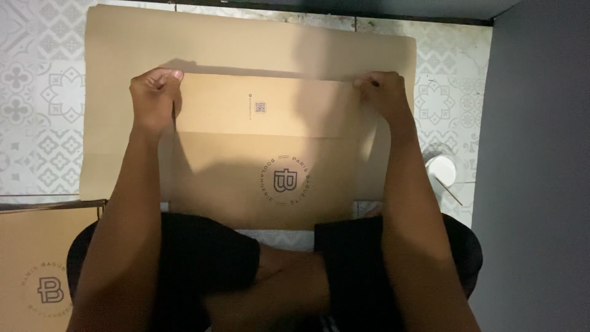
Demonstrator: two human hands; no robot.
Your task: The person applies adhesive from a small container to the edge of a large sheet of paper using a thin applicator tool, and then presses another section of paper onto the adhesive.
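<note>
A brown paper bag (264, 166) with a round printed emblem lies flat on a larger sheet of brown paper (246, 43) spread over a patterned tile floor. The bag's top portion is folded down as a flap (264, 104). My left hand (155, 92) pinches the flap's upper left corner. My right hand (384, 92) pinches its upper right corner. Both forearms reach out over my crossed legs in dark shorts.
A stack of similar brown bags (37, 264) sits at the lower left. A small white round object (441, 171) with a thin stick lies on the tiles at right. A grey wall (541, 172) rises along the right side.
</note>
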